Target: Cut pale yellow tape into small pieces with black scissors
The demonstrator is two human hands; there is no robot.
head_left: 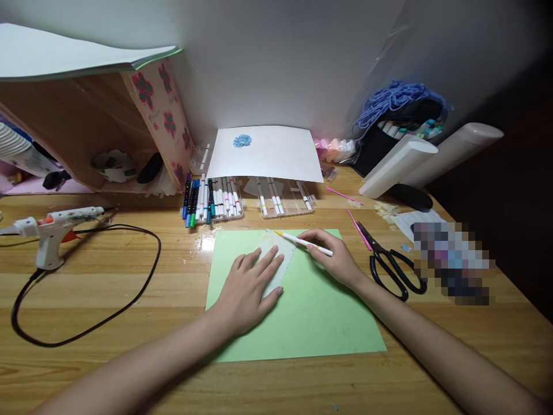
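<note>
A green sheet of paper [328,317] lies flat on the wooden table. On it rests a smaller, pale piece of paper [276,276] with faint yellow near its upper edge. My left hand [253,285] lies over this piece, fingers spread and pressing on it, so part of it is hidden. Between the fingers of my right hand [330,256] is a white marker [309,243] with a yellow tip. The tip is at the top of the pale piece; whether it touches cannot be made out.
Black-handled scissors [389,265] lie right of the green sheet. Marker cases [285,210] and a white sheet with a blue patch [276,153] are behind. A glue gun [54,233] with a looped cable sits left. White tubes [400,167] stand back right.
</note>
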